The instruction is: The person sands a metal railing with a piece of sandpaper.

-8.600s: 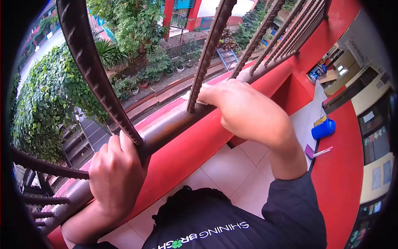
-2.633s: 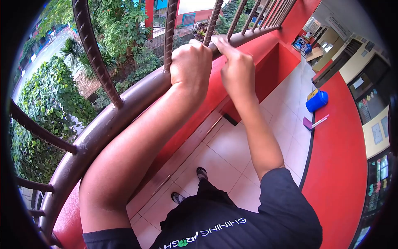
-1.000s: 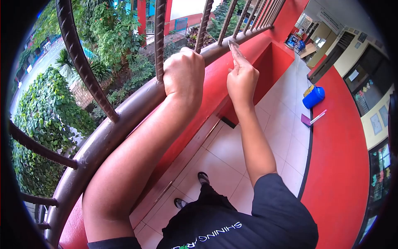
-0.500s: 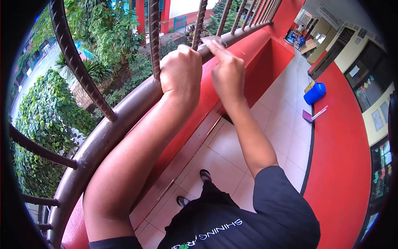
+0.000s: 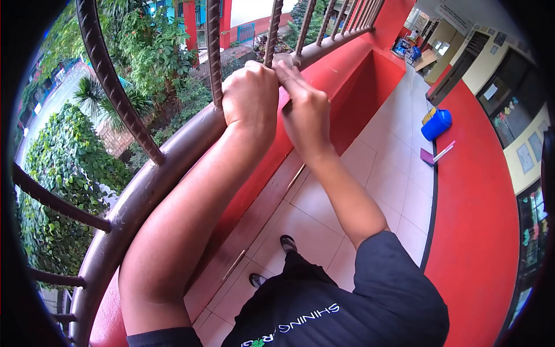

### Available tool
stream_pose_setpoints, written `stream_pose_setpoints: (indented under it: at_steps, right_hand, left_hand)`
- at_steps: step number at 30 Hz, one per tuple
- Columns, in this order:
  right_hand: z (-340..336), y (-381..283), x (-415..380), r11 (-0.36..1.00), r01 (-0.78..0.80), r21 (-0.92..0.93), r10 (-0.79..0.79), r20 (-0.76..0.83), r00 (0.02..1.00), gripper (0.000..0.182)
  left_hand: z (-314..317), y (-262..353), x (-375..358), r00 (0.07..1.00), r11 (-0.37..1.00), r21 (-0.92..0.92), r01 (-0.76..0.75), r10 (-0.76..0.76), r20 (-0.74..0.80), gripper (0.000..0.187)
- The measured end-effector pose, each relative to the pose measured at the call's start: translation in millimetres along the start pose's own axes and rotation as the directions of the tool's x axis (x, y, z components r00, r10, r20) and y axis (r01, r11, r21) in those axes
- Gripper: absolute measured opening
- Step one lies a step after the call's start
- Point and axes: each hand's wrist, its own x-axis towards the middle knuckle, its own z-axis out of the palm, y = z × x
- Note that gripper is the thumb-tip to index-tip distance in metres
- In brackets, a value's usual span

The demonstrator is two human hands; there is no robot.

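Observation:
My left hand [image 5: 250,95] is closed in a fist on the brown metal railing [image 5: 199,130], close by an upright twisted bar [image 5: 272,36]. What its fingers hold is hidden behind the knuckles. Just to its right is my right hand [image 5: 306,107], partly smeared by motion. Its forefinger reaches toward the rail beside the left knuckles, and the other fingers are curled in. Anything pinched there is too small to make out.
Below the railing runs a red ledge [image 5: 347,69]. Along the tiled corridor [image 5: 370,179] stand a blue bin [image 5: 436,124] and a purple dustpan [image 5: 427,156] by the red wall [image 5: 474,191]. Leafy plants [image 5: 63,173] grow outside the bars.
My right hand has shifted left and slightly down, closer to my left hand. My left fist keeps its place on the railing. The view has shifted slightly.

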Motion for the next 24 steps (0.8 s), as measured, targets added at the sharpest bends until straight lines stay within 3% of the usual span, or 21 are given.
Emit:
stream_pose_setpoints:
  at_steps: [5, 9, 11, 12, 15, 16, 17, 18, 19, 20, 21, 23, 24]
  right_hand:
    - [3.8, 45.2, 21.6, 1.000, 0.001, 0.024, 0.000, -0.013, 1.000, 0.051]
    - [-5.0, 58.7, 20.7, 0.997, 0.042, -0.064, -0.044, -0.029, 0.999, 0.044]
    - [-26.9, 92.9, 7.1, 0.913, -0.267, -0.307, 0.319, 0.131, 0.939, 0.045]
    - [-40.9, 108.0, -6.6, 0.917, -0.280, -0.283, 0.313, 0.079, 0.946, 0.047]
    - [-72.9, 138.4, -46.8, 0.944, -0.310, -0.114, 0.296, -0.127, 0.947, 0.055]
    - [-85.7, 138.0, -62.9, 0.917, -0.373, -0.138, 0.362, -0.104, 0.927, 0.055]
    - [-97.2, 137.1, -76.4, 0.888, -0.432, -0.159, 0.424, -0.084, 0.902, 0.055]
    - [-103.0, 148.8, -96.6, 0.848, -0.510, -0.146, 0.508, -0.055, 0.860, 0.054]
    - [-106.5, 163.1, -119.8, 0.802, -0.582, -0.136, 0.585, -0.019, 0.811, 0.054]
    - [-114.0, 166.9, -137.7, 0.753, -0.640, -0.153, 0.649, 0.012, 0.760, 0.053]
    - [-122.0, 170.4, -155.4, 0.702, -0.691, -0.171, 0.706, 0.042, 0.707, 0.053]
    - [-133.9, 183.6, -193.3, 0.644, -0.738, -0.202, 0.758, 0.045, 0.650, 0.050]
    - [-138.3, 190.7, -212.2, 0.627, -0.756, -0.188, 0.776, 0.059, 0.628, 0.047]
  left_hand:
    - [-1.3, 0.1, 0.5, 1.000, 1.000, 0.024, -0.007, 0.007, 0.004, 0.014]
    - [3.3, -3.9, 2.6, 0.999, 1.000, -0.011, -0.027, 0.027, -0.031, 0.014]
    - [8.1, -1.4, 0.1, 0.997, 0.999, 0.033, -0.020, 0.022, -0.075, 0.013]
    - [3.2, 1.5, 4.4, 0.997, 0.998, 0.043, 0.037, -0.040, 0.068, 0.012]
    - [-1.1, 4.4, 0.2, 0.995, 0.984, 0.177, 0.036, -0.019, -0.096, 0.019]
    - [-20.4, 3.1, -1.6, 0.989, 0.999, 0.026, -0.029, 0.025, 0.147, 0.030]
    - [-13.4, 0.7, -4.5, 0.989, 0.999, 0.039, -0.033, 0.027, 0.145, 0.030]
    - [3.0, -5.6, -8.5, 0.974, 0.977, 0.134, -0.168, 0.186, -0.130, 0.038]
    - [10.5, -7.2, -11.9, 0.860, 0.928, 0.261, -0.267, 0.351, -0.370, 0.046]
    - [2.1, -3.7, -14.8, 0.897, 0.910, 0.304, -0.281, 0.362, -0.255, 0.054]
    - [11.4, -1.9, -13.0, 0.898, 0.925, 0.278, -0.257, 0.335, -0.284, 0.051]
    - [-3.3, 1.8, -13.0, 0.961, 0.947, 0.239, -0.213, 0.247, -0.123, 0.043]
    - [-6.5, 4.5, -12.9, 0.970, 0.976, 0.107, -0.190, 0.203, -0.131, 0.042]
